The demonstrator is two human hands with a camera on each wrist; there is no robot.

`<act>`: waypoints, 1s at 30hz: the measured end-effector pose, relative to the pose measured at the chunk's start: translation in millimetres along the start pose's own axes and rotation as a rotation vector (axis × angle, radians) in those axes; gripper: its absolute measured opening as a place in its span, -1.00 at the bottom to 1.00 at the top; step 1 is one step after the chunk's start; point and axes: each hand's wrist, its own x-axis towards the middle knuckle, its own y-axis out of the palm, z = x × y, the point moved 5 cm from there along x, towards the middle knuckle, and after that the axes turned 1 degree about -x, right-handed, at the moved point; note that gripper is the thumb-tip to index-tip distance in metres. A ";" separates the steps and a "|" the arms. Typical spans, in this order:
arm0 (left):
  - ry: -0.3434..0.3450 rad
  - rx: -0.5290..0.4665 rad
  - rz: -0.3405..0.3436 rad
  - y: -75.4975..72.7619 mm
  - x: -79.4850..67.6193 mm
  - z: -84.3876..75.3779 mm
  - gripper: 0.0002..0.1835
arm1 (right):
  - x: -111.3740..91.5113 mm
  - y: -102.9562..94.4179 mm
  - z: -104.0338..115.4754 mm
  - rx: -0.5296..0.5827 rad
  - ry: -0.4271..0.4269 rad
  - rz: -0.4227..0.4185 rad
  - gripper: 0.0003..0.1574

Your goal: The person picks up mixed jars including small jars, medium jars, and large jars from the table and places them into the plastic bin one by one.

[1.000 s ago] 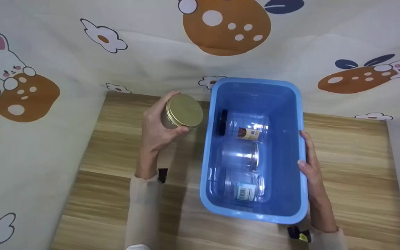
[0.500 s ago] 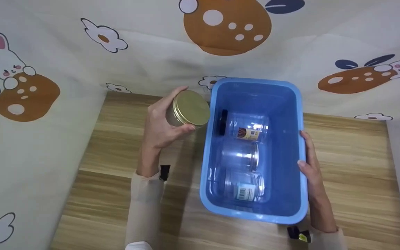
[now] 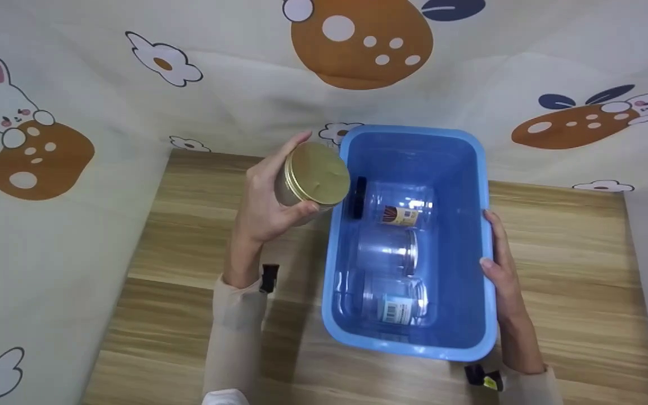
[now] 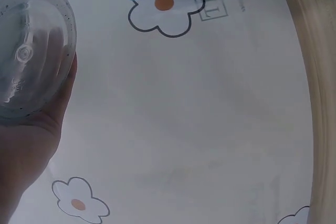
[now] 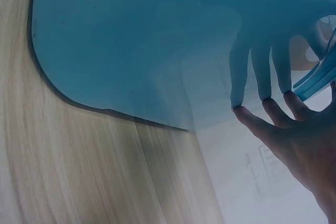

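In the head view my left hand (image 3: 268, 194) grips a clear jar with a gold lid (image 3: 319, 173), tilted beside the bin's left rim. The left wrist view shows the jar's clear round base (image 4: 34, 51), fingers visible through it. My right hand (image 3: 505, 270) holds the right rim of the blue plastic bin (image 3: 408, 351), thumb over the edge. Its fingertips (image 5: 266, 101) touch the bin's outer wall in the right wrist view. Inside the bin lie a clear jar with a black lid (image 3: 359, 198), a silver-lidded clear jar (image 3: 386, 250), and a clear jar with a blue label (image 3: 396, 308).
The bin stands on a wood-grain surface (image 3: 178, 264), close to the back. A pale printed sheet (image 3: 234, 101) with rabbits, flowers and orange fruit rises behind and at both sides.
My left hand has moved right with the gold-lidded jar, from apart from the bin to partly over its left rim. The right hand stays on the rim.
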 end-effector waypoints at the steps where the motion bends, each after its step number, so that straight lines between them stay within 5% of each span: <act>1: 0.006 -0.001 0.009 1.1 1.0 -1.3 0.13 | 0.0 -0.2 -0.3 0.001 -0.002 -0.001 -0.14; 10: 0.015 0.080 0.070 7.5 6.4 -8.3 0.09 | 0.2 -1.5 -2.7 0.009 -0.016 0.029 -0.13; 30: 0.068 0.081 0.145 34.3 17.0 -19.8 0.10 | 0.4 -1.9 -2.9 0.015 -0.024 0.018 -0.13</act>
